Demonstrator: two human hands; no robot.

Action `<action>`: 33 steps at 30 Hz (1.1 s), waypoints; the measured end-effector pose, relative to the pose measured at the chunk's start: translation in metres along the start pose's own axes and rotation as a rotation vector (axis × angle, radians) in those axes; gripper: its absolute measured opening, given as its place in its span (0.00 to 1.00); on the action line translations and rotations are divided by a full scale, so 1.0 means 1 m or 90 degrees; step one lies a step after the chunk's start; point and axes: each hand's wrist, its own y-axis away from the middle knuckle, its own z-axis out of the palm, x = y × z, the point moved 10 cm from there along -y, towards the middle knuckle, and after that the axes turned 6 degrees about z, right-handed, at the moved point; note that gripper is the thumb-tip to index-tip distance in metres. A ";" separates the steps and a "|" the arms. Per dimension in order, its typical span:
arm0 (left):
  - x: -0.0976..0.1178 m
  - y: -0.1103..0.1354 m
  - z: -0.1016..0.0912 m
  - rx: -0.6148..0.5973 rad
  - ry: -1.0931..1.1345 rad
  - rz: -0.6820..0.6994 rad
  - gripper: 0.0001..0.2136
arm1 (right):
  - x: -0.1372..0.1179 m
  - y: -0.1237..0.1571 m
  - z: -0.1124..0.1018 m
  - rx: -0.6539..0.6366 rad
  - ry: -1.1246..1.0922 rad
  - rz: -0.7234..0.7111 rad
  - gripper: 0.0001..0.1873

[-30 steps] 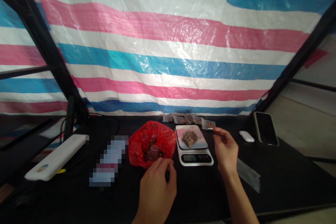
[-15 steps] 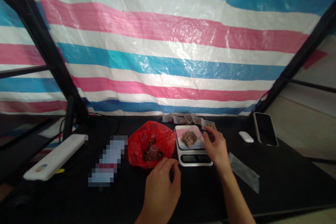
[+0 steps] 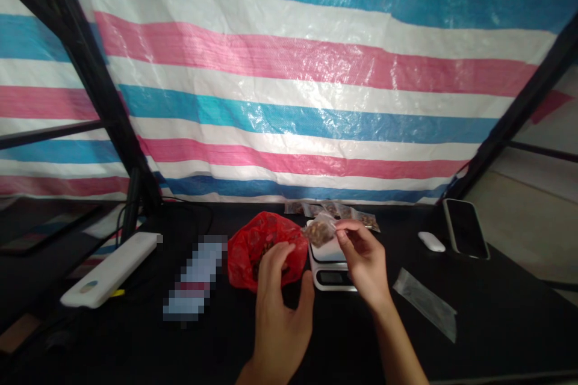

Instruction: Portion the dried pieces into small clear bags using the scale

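Note:
Between the thumb and fingers of my right hand [image 3: 366, 255] is the corner of a small clear plastic bag [image 3: 321, 230] with brown bits inside. It hangs above the white kitchen scale [image 3: 334, 280], whose dark display faces me. My left hand [image 3: 284, 307] holds nothing, its thumb and fingers apart, in front of a red plastic bag [image 3: 244, 246]. That red bag stands open with brown pieces in it, partly hidden by my left fingers. Behind the scale, several small filled bags [image 3: 345, 212] lie in a row.
On the right lie an empty clear bag [image 3: 427, 305], a white earbud case [image 3: 431, 242] and a phone [image 3: 466, 228]. A long white power strip [image 3: 111, 269] and a blurred-out item [image 3: 195, 280] are on the left. Striped sheeting [image 3: 307, 102] rises behind the black table.
The small filled bag was lying on the scale and is now lifted in my right hand. My left hand has opened and moved slightly up, nearer the red bag.

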 end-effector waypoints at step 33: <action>-0.063 -0.014 -0.039 0.058 0.277 -0.268 0.17 | -0.002 0.046 0.138 -0.200 -0.102 0.095 0.12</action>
